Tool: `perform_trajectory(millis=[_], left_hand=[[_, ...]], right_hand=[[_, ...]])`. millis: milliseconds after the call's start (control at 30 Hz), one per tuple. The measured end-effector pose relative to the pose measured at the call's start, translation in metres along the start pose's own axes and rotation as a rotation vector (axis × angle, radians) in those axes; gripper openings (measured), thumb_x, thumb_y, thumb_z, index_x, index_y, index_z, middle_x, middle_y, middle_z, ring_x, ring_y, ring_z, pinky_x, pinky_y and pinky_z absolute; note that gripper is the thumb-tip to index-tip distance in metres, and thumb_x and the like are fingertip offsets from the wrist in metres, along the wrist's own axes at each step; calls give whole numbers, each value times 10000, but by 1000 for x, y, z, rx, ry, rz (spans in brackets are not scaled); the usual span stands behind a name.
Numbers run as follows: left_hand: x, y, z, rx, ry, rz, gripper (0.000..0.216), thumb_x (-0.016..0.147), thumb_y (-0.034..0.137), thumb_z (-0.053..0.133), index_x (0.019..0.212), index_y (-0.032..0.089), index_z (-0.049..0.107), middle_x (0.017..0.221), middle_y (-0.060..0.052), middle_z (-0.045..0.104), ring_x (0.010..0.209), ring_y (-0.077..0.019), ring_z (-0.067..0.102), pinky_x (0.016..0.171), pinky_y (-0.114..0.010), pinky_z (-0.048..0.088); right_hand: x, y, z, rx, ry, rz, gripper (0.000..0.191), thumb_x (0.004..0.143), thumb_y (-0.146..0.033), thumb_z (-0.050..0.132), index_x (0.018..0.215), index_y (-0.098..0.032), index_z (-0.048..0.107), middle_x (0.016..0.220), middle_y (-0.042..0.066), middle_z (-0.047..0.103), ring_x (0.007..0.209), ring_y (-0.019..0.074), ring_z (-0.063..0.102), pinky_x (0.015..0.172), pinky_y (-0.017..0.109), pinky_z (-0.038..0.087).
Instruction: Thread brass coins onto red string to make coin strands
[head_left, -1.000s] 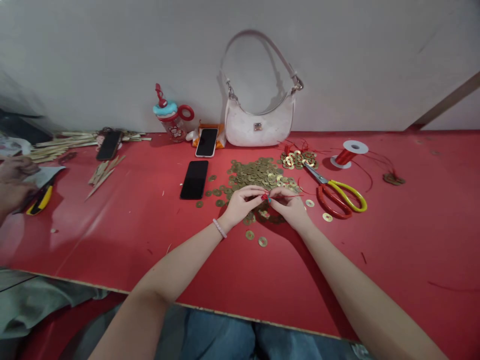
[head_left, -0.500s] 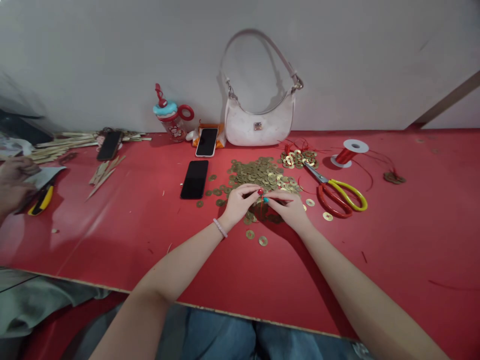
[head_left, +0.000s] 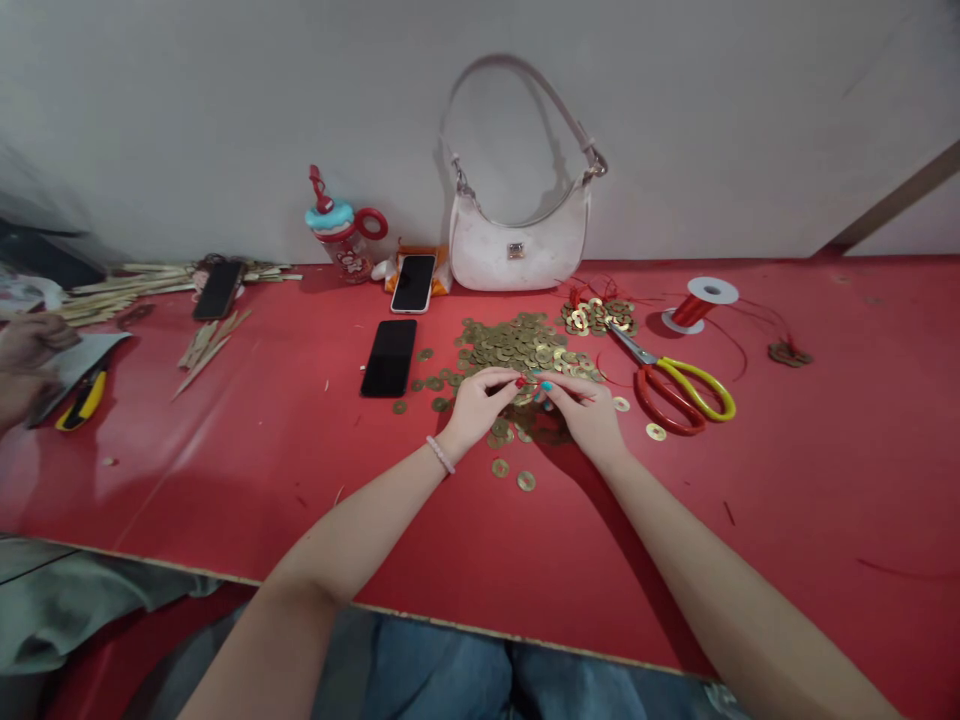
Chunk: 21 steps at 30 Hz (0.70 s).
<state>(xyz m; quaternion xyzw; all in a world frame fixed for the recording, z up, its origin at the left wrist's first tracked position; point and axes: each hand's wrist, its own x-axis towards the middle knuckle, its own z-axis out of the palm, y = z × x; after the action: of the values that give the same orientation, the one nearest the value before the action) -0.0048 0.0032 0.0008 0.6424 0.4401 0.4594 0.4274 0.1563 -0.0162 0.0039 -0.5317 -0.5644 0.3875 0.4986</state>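
Over the near side of a pile of brass coins (head_left: 506, 342) with holes in their middles, my two hands almost meet. My left hand (head_left: 478, 408) is closed in a pinch on a thin red cord (head_left: 531, 382). Thumb and fingers of my right hand (head_left: 592, 418) also pinch that cord, and a loose bit of it shows by the knuckles. Whether a coin hangs on the cord between the fingertips is too small to tell. Single coins (head_left: 526, 481) lie just below the hands.
Scissors (head_left: 660, 378) with red and yellow handles and a red cord spool (head_left: 694, 305) are on the right. Behind the pile stand a white handbag (head_left: 517, 250) and a cup (head_left: 349, 250). A black phone (head_left: 388, 358) lies left; another person's hand (head_left: 30, 350) is far left.
My right hand has turned slightly, its fingertips shifting up and right along the cord. My left hand stays nearly in place.
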Motion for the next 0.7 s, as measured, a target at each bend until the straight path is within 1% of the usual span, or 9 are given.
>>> perform_trajectory(millis=[67,200,300,367,433,567,700], left_hand=[[0,0,0,-10,7,-11,186,756,265,581,849,144,687,920,-96,662,868,-177,609,821,-326,471],[1,-1,1,-38,26,-6,173,757,264,580,838,154,686,922,-86,665,869,-169,609,822,-319,472],[0,0,1,-49,36,-11,172,758,264,578,834,153,685,920,-85,664,864,-165,609,812,-311,475],[0,0,1,-53,44,-22,171,755,262,580,831,150,685,917,-85,664,857,-164,610,801,-307,477],[0,0,1,-53,54,-26,168,752,259,582,830,151,685,922,-84,663,859,-164,608,795,-303,477],[0,-2,0,-51,66,-23,166,748,257,586,835,158,687,932,-81,662,862,-164,606,799,-304,474],[0,-2,0,-70,71,-16,175,752,259,582,847,154,685,944,-84,659,876,-164,603,805,-299,472]], right_hand=[[0,0,2,123,-9,62,183,705,-329,622,822,-213,704,648,2,656,569,115,574,603,262,501],[2,2,6,508,-79,169,213,626,-322,705,820,-238,686,758,1,684,655,118,619,678,274,514],[3,4,6,632,-138,202,225,619,-339,714,819,-242,677,784,6,686,684,120,629,693,276,514],[3,6,4,623,-160,211,214,629,-367,704,791,-231,673,738,8,679,646,118,622,663,274,513],[3,7,2,560,-181,201,207,634,-397,691,730,-214,665,668,4,660,591,112,600,615,262,505],[0,3,2,313,-250,124,223,672,-398,654,610,-187,619,569,-10,604,529,97,554,546,226,467],[-4,-6,4,166,-306,140,245,701,-397,606,598,-178,570,534,-22,559,461,91,524,439,205,400]])
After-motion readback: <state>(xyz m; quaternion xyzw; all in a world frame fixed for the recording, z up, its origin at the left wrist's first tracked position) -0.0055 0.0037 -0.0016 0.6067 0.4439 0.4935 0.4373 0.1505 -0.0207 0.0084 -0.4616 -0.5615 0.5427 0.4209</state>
